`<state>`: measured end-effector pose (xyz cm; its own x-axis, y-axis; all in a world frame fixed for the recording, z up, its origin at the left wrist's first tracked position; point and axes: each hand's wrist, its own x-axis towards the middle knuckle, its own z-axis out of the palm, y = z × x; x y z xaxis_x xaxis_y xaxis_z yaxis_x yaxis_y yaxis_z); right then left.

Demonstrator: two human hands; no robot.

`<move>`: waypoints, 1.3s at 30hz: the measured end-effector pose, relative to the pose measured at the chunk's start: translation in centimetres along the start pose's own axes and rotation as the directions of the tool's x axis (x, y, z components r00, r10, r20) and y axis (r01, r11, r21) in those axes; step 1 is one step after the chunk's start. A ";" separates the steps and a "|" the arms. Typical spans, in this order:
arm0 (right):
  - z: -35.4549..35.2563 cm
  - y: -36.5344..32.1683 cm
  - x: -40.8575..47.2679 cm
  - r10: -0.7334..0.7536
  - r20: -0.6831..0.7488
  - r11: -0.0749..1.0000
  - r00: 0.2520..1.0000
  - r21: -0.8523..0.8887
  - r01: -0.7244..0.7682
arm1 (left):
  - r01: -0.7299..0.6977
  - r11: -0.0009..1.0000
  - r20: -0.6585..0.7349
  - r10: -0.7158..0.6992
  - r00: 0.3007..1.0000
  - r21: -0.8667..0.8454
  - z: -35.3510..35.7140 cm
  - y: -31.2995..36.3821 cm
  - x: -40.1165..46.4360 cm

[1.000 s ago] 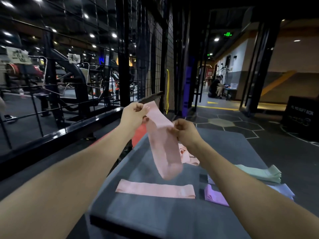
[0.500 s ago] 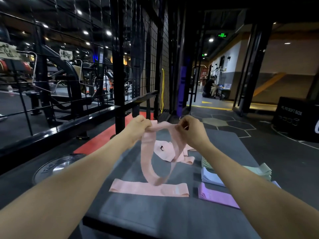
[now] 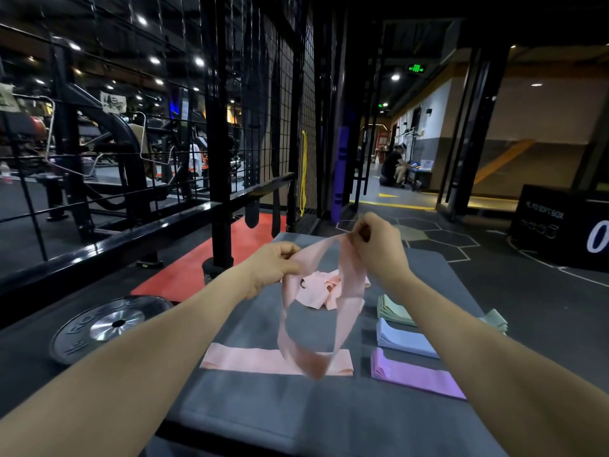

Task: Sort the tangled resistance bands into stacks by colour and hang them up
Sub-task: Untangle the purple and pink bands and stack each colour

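A pink resistance band [image 3: 346, 311] hangs as an open, twisted loop above the grey mat [image 3: 263, 410]. My left hand [image 3: 273, 268] pinches its left top end and my right hand [image 3: 375, 245] pinches its right top end. Beneath the loop a flat pink band [image 3: 250, 359] lies on the mat. Behind it sits a small tangle of pink bands [image 3: 321, 288]. To the right are stacks of green bands [image 3: 393, 310], blue bands [image 3: 403, 338] and purple bands [image 3: 415, 376], partly covered by my right forearm.
A black wire-mesh rack [image 3: 250, 127] with a rail stands at left behind the mat. A weight plate [image 3: 108, 324] lies on the floor by a red mat [image 3: 204, 258]. A black soft box [image 3: 560, 225] sits at right. A person [image 3: 393, 164] sits far down the corridor.
The pink band, first held as a flat hanging strip, has been pulled open into a loop. My hands have moved apart and my right hand has risen. The view tilted down.
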<state>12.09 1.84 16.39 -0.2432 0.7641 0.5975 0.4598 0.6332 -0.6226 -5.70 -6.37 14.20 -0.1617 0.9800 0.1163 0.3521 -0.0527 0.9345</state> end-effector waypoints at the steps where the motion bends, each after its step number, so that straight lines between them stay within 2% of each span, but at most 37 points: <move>1: -0.2 0.4 -0.1 0.004 0.000 1.000 1.000 -0.022 -0.004 | -0.018 0.999 -0.033 0.020 0.999 0.036 -0.2 -0.1 -0.1; 4: -0.6 1.3 -0.5 -0.033 0.020 0.990 0.999 -0.134 0.036 | -0.055 0.979 -0.207 0.095 0.974 0.195 -1.0 -0.3 -0.4; 6: -0.5 1.8 -0.7 -0.068 0.099 0.964 0.993 -0.251 0.091 | -0.076 0.965 -0.333 0.160 0.929 0.251 -1.3 -0.4 -0.6; 8: -0.1 2.3 -0.9 -0.096 0.210 0.915 0.973 -0.365 0.169 | -0.073 0.962 -0.427 0.184 0.885 0.263 -1.4 -0.4 -0.5; 14: 1.3 3.2 -2.1 -0.052 0.450 0.876 0.892 -0.409 0.257 | -0.016 0.973 -0.566 0.147 0.811 0.229 -1.7 -0.8 0.6; 18: 1.9 3.4 -2.6 0.032 0.396 0.899 0.918 -0.413 0.147 | 0.012 0.978 -0.581 0.115 0.805 0.210 -2.0 -1.3 0.8; 22: 2.3 3.7 -2.8 0.154 0.382 0.856 0.911 -0.513 0.070 | 0.070 0.979 -0.641 0.072 0.764 0.194 -2.6 -1.2 0.4; 25: 2.7 4.2 -2.7 0.189 0.301 0.878 0.935 -0.478 -0.023 | 0.137 0.971 -0.617 0.015 0.787 0.198 -2.9 -1.4 -0.1; 29: 2.9 4.0 -2.3 0.207 0.136 0.949 0.969 -0.270 -0.165 | 0.255 0.946 -0.532 -0.112 0.840 0.203 -2.6 -2.4 -0.6; 32: 2.4 3.0 -1.8 0.202 0.056 0.977 0.978 -0.081 -0.197 | 0.178 0.937 -0.411 -0.041 0.911 0.300 -2.2 -2.3 -0.8; 35: 1.7 1.8 -1.0 0.203 -0.029 0.977 0.979 0.074 -0.201 | 0.109 0.950 -0.231 -0.040 0.972 0.293 -1.9 -2.2 -0.6; 39: 1.1 -0.2 0.1 0.147 -0.081 0.973 0.986 0.191 -0.129 | 0.004 0.956 0.009 -0.007 1.000 0.292 -2.0 -0.8 -0.4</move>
<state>11.06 1.90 16.05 -0.1033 0.8363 0.5385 0.3160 0.5410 -0.7794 -7.81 -7.07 14.05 -0.1558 0.9820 0.1068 0.6056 0.0096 0.7957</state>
